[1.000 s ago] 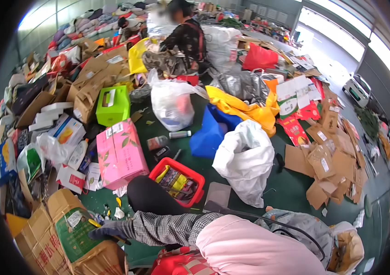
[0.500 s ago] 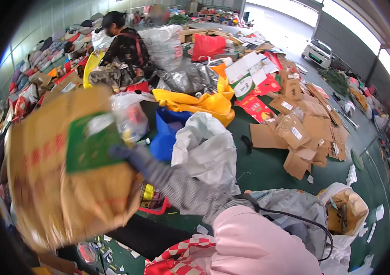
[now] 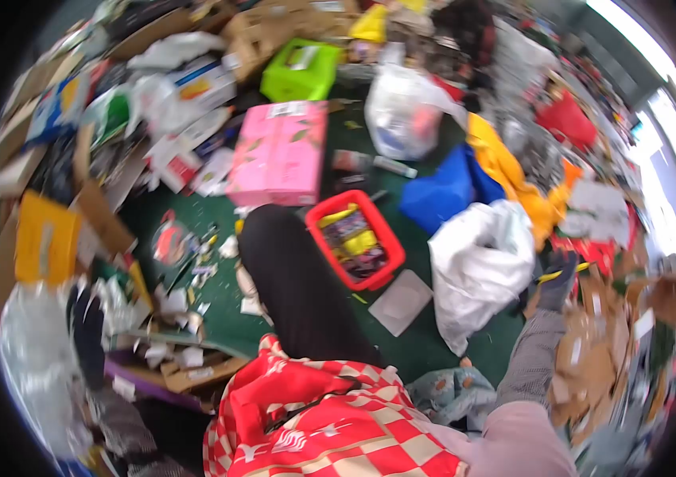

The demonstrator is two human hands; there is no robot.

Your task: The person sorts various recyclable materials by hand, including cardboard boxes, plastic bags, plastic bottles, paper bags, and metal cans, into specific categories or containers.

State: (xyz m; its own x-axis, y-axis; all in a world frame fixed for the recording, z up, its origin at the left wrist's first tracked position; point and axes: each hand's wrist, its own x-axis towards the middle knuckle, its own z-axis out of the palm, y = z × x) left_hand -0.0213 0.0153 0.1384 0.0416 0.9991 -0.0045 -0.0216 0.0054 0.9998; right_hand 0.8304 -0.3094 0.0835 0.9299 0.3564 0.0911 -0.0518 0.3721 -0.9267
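Observation:
My left hand (image 3: pixel 87 322), in a dark glove, is at the left beside a clear plastic bag (image 3: pixel 32 358); its fingers are apart and nothing shows in them. At the right, my gloved right hand (image 3: pixel 558 278) is closed around a thin yellow object (image 3: pixel 582 267), blurred, just beyond a white sack (image 3: pixel 481 270) and near flattened cardboard (image 3: pixel 592 342). A red basket (image 3: pixel 394 253) with yellow and dark packets stands on the green floor ahead of my knee. Behind it sits a pink box (image 3: pixel 278 155).
A blue bag (image 3: pixel 441 184) and a yellow-orange bag (image 3: pixel 493 155) lie behind the white sack. Bright green (image 3: pixel 300 70) and orange-yellow (image 3: pixel 45 238) items lie among cartons. An open box of scraps (image 3: pixel 195 367) is near my left arm. Part of another person (image 3: pixel 465 32) shows at the top.
The view has turned down and left. The big brown carton that was by my right hand is no longer at it. My right hand is now farther right, and my left hand has come into view.

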